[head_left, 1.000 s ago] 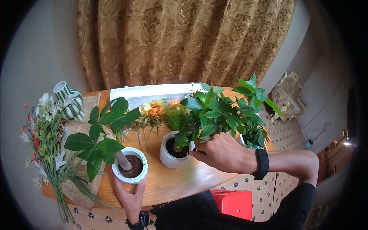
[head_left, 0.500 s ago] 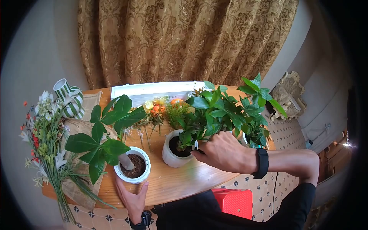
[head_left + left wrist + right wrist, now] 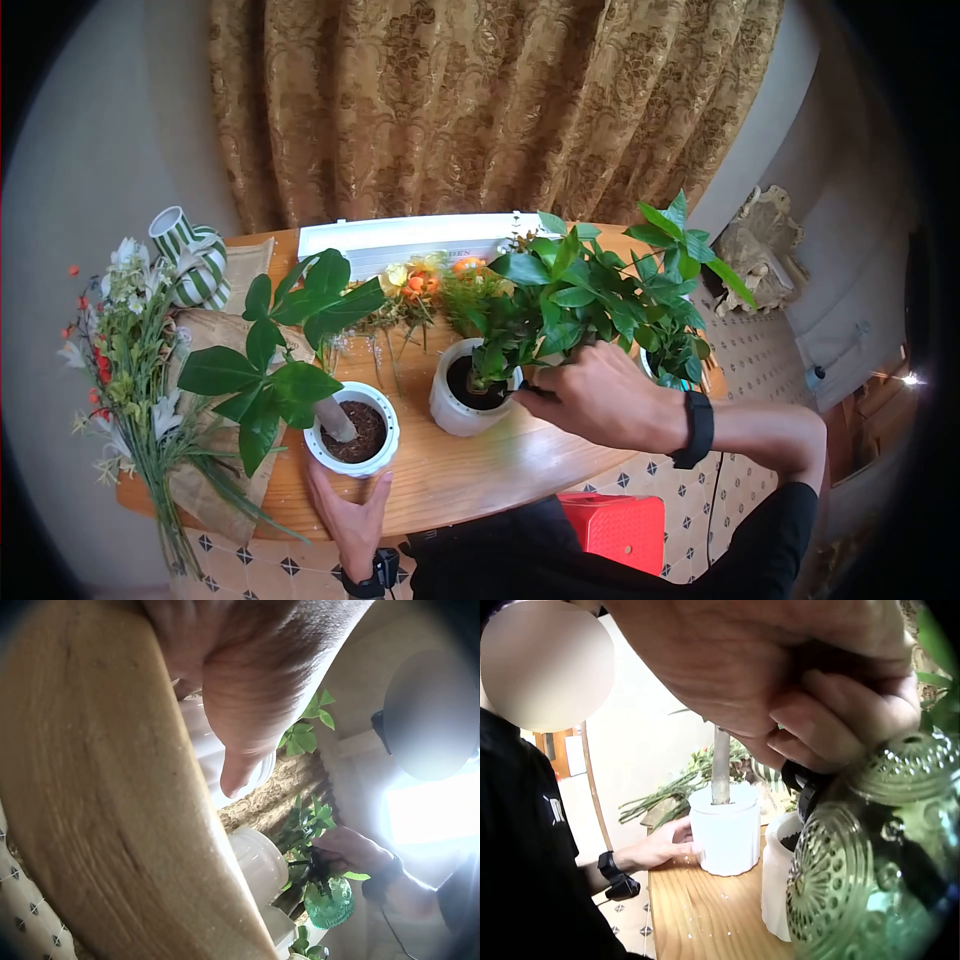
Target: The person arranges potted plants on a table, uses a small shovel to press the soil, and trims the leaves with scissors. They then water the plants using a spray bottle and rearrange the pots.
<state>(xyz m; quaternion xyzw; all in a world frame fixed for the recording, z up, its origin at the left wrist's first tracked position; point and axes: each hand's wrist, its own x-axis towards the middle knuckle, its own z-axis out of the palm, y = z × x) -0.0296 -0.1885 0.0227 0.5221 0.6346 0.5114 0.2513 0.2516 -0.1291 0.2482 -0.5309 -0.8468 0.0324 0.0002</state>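
My left hand (image 3: 350,515) cups the near side of a white flowerpot (image 3: 385,455), thumb and fingers spread around its lower wall. From its brown potting mix leans a thick pale stem with broad green leaves (image 3: 215,370). My right hand (image 3: 620,395) grips the black head of a spray bottle; in the left wrist view its green see-through body (image 3: 330,904) hangs below the fingers. The black nozzle points toward a second white flowerpot (image 3: 455,412), just left of the hand, with dark soil and a leafy plant (image 3: 572,297). Leaves partly cover this pot's rim.
Artificial flowers (image 3: 140,350) lie on brown wrapping paper at the left, near a green-striped white vase (image 3: 190,260). A white box (image 3: 400,240) and orange flowers (image 3: 420,285) are along the back. Another potted plant (image 3: 680,345) stands right. Below the table (image 3: 480,480) is a red stool (image 3: 620,525).
The head view has shifted slightly, moving the table scene a little to the right. Both hands keep nearly the same places, the left at its pot, the right still gripping the spray bottle.
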